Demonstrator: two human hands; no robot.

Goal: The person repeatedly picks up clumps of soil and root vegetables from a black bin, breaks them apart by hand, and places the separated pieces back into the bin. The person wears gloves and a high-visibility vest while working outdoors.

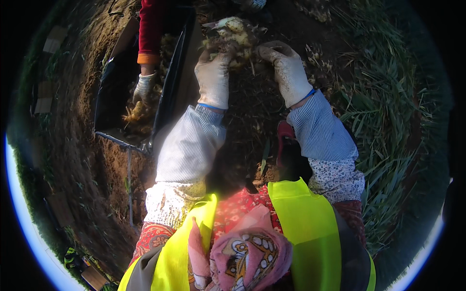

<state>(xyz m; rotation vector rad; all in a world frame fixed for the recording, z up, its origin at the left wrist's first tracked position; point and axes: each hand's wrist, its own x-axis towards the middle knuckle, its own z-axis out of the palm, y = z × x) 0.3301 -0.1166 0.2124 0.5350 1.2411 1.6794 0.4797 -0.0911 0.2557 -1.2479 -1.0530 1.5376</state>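
Note:
My left hand (214, 80), in a soiled white knit glove, grips a clump of ginger rhizomes (237, 35) by its near-left side. The clump is pale yellow, with pinkish shoot stubs and dirt-covered roots. My right hand (287, 74), gloved alike, is just right of the clump with its fingers curled. Its fingertips are partly hidden against the dark soil, so whether it pinches anything is unclear. Below both hands lies dark soil (247, 98) strewn with roots and dry bits.
On the left stands a box lined with black plastic (171, 69), ginger (136, 112) inside. Another person's gloved hand (144, 87) reaches into it; a further glove (256, 4) shows at the top. Cut green leaves (386, 120) lie right. My shoe (285, 132) is below my right hand.

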